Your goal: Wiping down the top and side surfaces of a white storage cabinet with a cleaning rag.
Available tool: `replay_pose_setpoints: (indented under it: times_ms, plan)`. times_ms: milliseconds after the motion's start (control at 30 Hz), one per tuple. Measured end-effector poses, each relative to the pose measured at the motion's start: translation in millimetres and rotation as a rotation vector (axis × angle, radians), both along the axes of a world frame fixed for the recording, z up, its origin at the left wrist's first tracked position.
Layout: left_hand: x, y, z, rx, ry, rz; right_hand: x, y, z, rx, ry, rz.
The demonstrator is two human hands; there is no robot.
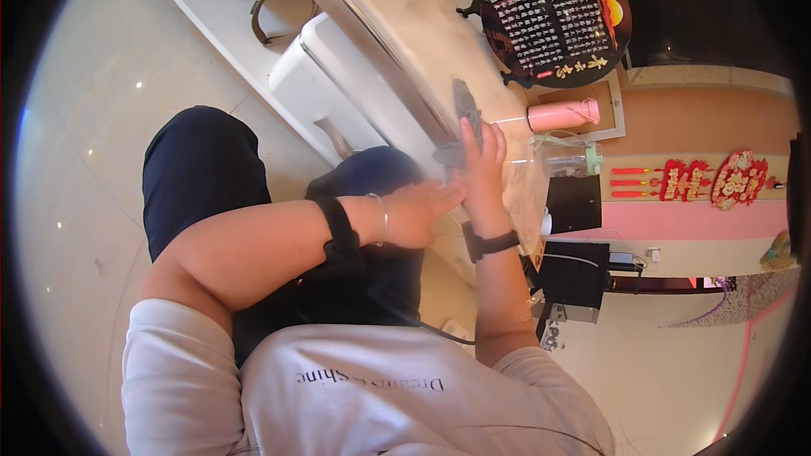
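Observation:
A crumpled grey cloth [466, 102] lies against the front edge of a glossy, marble-look surface [437, 44], with another fold of it hanging at the edge. My right hand [485, 161] has its fingers on the cloth, which shows on both sides of the index finger; a black band circles that wrist. From the left, my left hand [421, 212] reaches across, blurred, its fingertips by the right palm and the cloth's lower end. Whether it grips any cloth cannot be made out. It wears a silver bangle, with a black band further up the forearm.
Behind the cloth stand a round black plaque [554, 19] on a stand, a pink bottle [562, 115] and a clear jug or bottle with a green lid [573, 159]. Below the surface's edge are a white lidded bin [336, 82] and a shelf with a brown hoop [285, 6].

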State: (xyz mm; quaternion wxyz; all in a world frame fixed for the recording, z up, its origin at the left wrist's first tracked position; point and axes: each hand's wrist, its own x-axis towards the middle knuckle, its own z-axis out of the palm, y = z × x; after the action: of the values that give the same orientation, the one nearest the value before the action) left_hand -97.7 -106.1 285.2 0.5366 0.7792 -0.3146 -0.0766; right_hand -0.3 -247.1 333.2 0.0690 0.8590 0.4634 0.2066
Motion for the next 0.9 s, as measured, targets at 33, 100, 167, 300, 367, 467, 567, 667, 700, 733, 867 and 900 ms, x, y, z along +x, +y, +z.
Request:
replay_pose_setpoints:
  times_ms: [33, 100, 167, 300, 367, 467, 567, 667, 700, 733, 867, 900]
  plan:
    - [0, 2, 3, -0.007, -0.005, 0.002, 2, 0, 1, -0.007, -0.005, 0.002]
    - [0, 11, 8, 0.116, -0.050, 0.067, 2, 7, 2, 0.027, 0.078, -0.054]
    - [1, 27, 18, 0.123, -0.041, 0.096, 6, 22, 6, 0.024, 0.081, -0.047]
    - [-9, 55, 8, 0.062, -0.088, 0.312, 19, 72, 3, 0.039, 0.075, 0.038]
    - [-11, 66, -9, 0.081, -0.153, 0.449, 26, 111, 0, 0.048, 0.061, 0.105]
    - [-13, 97, -10, 0.112, -0.300, 0.871, 43, 182, -6, 0.074, 0.006, 0.226]
    - [-6, 134, -9, 0.003, -0.348, 1.142, 50, 267, -13, 0.116, -0.070, 0.337]
    - [8, 173, -15, -0.082, -0.310, 1.341, 55, 343, -27, 0.132, -0.154, 0.376]
    - [13, 185, -16, -0.186, -0.282, 1.420, 55, 362, -32, 0.123, -0.209, 0.363]
    - [15, 199, -7, -0.327, -0.186, 1.368, 54, 373, -30, 0.138, -0.182, 0.349]
    - [26, 213, -10, -0.600, -0.125, 1.329, 51, 392, -17, 0.032, -0.065, 0.355]
    - [33, 212, -9, -0.600, -0.117, 1.322, 57, 392, -14, 0.028, -0.060, 0.347]
